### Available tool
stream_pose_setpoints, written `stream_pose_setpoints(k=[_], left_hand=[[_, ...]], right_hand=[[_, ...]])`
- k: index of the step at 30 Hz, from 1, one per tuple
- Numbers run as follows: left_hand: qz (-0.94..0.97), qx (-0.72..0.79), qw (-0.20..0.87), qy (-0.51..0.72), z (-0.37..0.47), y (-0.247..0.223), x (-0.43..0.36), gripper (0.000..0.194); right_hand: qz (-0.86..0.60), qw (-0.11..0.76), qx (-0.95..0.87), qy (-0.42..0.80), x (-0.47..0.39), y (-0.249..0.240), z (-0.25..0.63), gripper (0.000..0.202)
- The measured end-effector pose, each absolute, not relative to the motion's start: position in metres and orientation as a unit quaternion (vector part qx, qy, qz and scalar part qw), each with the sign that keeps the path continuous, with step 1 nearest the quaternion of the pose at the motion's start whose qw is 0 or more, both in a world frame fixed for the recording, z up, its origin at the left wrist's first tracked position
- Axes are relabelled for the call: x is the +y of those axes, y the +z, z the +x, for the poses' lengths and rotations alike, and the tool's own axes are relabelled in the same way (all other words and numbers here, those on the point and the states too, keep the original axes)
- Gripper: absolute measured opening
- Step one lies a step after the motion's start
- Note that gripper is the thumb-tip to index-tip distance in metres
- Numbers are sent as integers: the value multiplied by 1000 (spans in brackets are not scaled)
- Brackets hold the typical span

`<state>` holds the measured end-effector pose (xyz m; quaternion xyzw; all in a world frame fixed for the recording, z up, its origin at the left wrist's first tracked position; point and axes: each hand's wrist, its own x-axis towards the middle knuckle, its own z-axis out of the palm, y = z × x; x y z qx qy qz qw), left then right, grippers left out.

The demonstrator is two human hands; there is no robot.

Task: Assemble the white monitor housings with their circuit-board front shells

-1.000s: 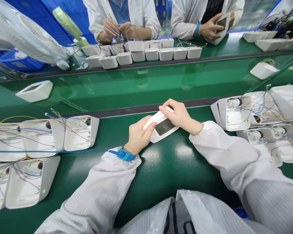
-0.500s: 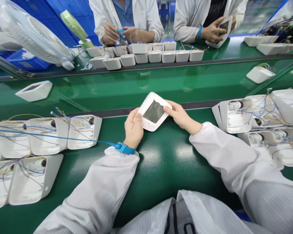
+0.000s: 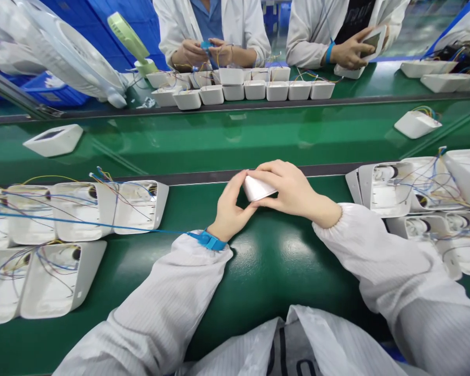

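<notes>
Between my two hands is a white plastic device housing (image 3: 257,189), turned so that a plain side faces me and its screen is hidden. My left hand (image 3: 232,208) grips its left end, fingers over the top edge and thumb underneath. From the right, my right hand (image 3: 292,189) wraps round it with the fingers on top and the thumb below. The two thumbs meet under the near edge. A blue wrist strap (image 3: 208,240) with a cord is on my left wrist.
Open white housings with loose wires stand at left (image 3: 139,209) and right (image 3: 387,188). Across the green conveyor belt (image 3: 203,141), two co-workers handle parts behind a row of white housings (image 3: 254,90). Single housings lie on the belt at left (image 3: 55,140) and right (image 3: 417,124).
The housing has been turned, so its dark screen no longer shows and a white side faces me. My right hand has moved over its top, and both hands are closer together.
</notes>
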<state>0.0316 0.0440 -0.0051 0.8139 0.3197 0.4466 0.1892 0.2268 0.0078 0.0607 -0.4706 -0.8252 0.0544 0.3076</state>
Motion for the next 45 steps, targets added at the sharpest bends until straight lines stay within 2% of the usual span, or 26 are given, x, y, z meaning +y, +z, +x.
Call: stream_pose_setpoints(k=[4,21,31,35,41,45], left_hand=[[832,316,196,412,30,-6,45,72],[830,337,173,410,28,2,41,64],[780,328,281,454,28,-5,50,61],[739,337,332,479,27,-9,58,61],[701,379,335,502,28,-6,60,69],[687,392,336,511,31,-2,56,63]], right_hand=[[-459,268,-845,57,7,60,225,57],[-476,305,-825,9,3,44,224,52],[-493,266,-829,3,10,57,230,61],[-514,266,-814,43,19,55,245,52],[-509,344,-786,68,17,42,232,43],[-493,411,-764,60,11,32,220,37]])
